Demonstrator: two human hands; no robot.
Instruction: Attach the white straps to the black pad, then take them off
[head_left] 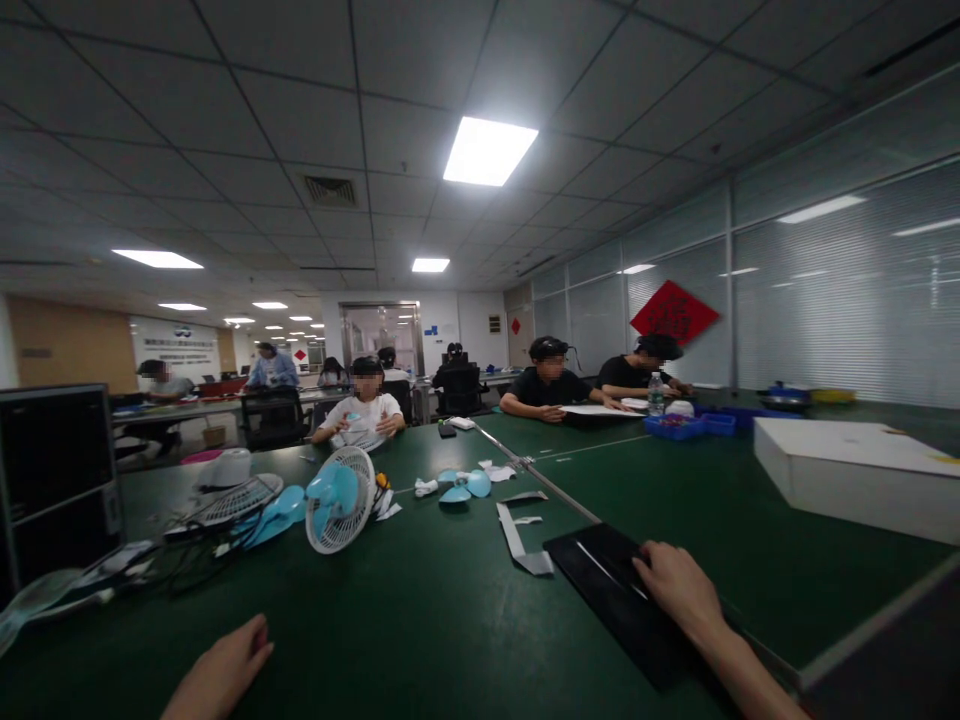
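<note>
My right hand [679, 585] lies on a flat black rectangular panel [600, 580], its fingers curled at the panel's right part. The panel rests on the green table; a bright reflection runs along it. At the lower left, my left hand [221, 670] hovers over or rests on the table with its fingers curled in; I see nothing in it. Beyond the panel's left corner lie strips of grey-white tape or paper [517, 545]. A small fan head with a white grille [367, 500] and light blue blades [330, 495] stands further left.
A light blue fan blade [465, 486] lies mid-table. Tangled cables [195, 560] and fan parts are at left, beside a black cabinet [60, 480]. A white box [847, 475] and blue trays [675, 427] are at right. Several people sit across the green table [420, 620].
</note>
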